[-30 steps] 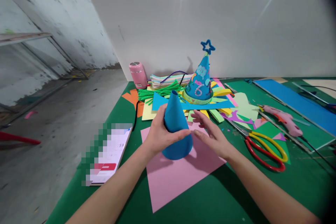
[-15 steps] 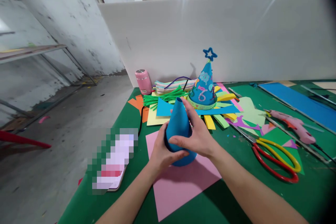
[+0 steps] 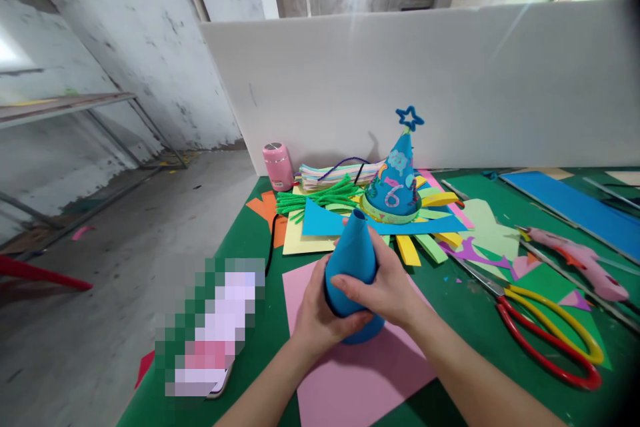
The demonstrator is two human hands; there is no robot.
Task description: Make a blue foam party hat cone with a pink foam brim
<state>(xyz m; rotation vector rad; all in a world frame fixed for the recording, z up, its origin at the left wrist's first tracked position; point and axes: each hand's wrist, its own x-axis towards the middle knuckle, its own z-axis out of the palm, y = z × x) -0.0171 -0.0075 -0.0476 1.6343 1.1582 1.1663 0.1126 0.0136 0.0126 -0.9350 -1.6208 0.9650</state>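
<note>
Both my hands are wrapped round a blue paper cone (image 3: 353, 257) with a small opening at its tip. My left hand (image 3: 323, 317) grips its left side low down, thumb across the front. From the right, my right hand (image 3: 385, 283) holds it, with the thumb on the front and the other fingers partly hidden behind. The cone stands nearly upright over a pink paper sheet (image 3: 345, 390); I cannot tell whether its base touches the sheet. Behind it stands a decorated blue party hat (image 3: 395, 180) with a "6" and a star on top.
Scissors (image 3: 540, 327) and a pink glue gun (image 3: 575, 257) lie at the right among paper scraps. A blurred phone (image 3: 217, 340) is at the left. Green pipe cleaners (image 3: 320, 197) and a pink canister (image 3: 278, 167) sit at the back before a white board (image 3: 425, 87).
The whole view has shifted, so things appear lower. My right hand has slid down from near the cone's tip to its middle; both hands still hold it.
</note>
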